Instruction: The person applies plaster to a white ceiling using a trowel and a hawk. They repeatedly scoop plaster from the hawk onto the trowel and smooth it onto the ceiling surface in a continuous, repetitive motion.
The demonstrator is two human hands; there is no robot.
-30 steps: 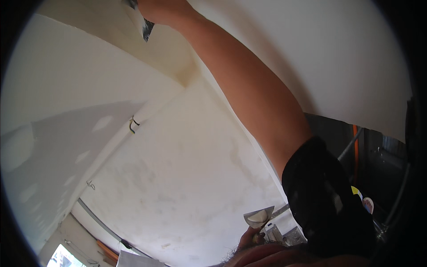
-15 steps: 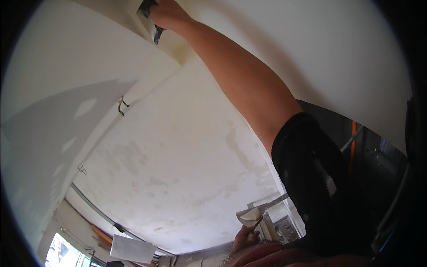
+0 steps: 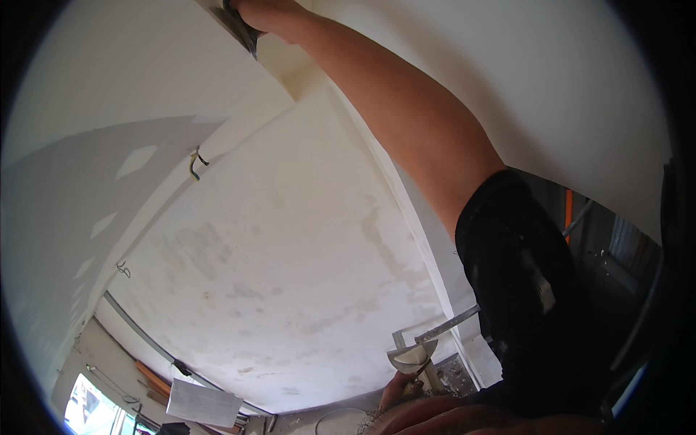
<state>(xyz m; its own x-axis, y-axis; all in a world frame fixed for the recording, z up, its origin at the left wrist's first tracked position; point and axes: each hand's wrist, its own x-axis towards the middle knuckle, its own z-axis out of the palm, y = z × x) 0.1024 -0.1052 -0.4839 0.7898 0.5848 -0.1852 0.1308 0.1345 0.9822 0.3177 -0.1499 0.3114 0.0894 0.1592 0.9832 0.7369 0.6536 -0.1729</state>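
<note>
Through my head view I have both hands well apart, each clamped on its own tool. The right hand (image 3: 268,14) is at the top of the frame, left of centre, partly cut off by the upper edge, and it grips a wide blade (image 3: 245,42). That blade lies just left of and below the fingers, its long edge slanting down to the right beside the pale corner; I cannot tell whether it touches the surface. The bare right forearm (image 3: 391,109) runs down from there to a black sleeve (image 3: 518,290), marked with pale smears, at the lower right.

At the bottom, right of centre, I see the left hand (image 3: 395,391) wrapped around the handle of a putty knife (image 3: 411,368). Its flared blade points up, directly above the hand, and carries a lump of white paste (image 3: 412,355). I cannot make out all the fingers there.

Between the two hands spreads a patchy white wall (image 3: 304,239). A short cable end (image 3: 195,165) sticks out at its upper left, and a pale rectangular panel (image 3: 204,403) sits at the lower left.
</note>
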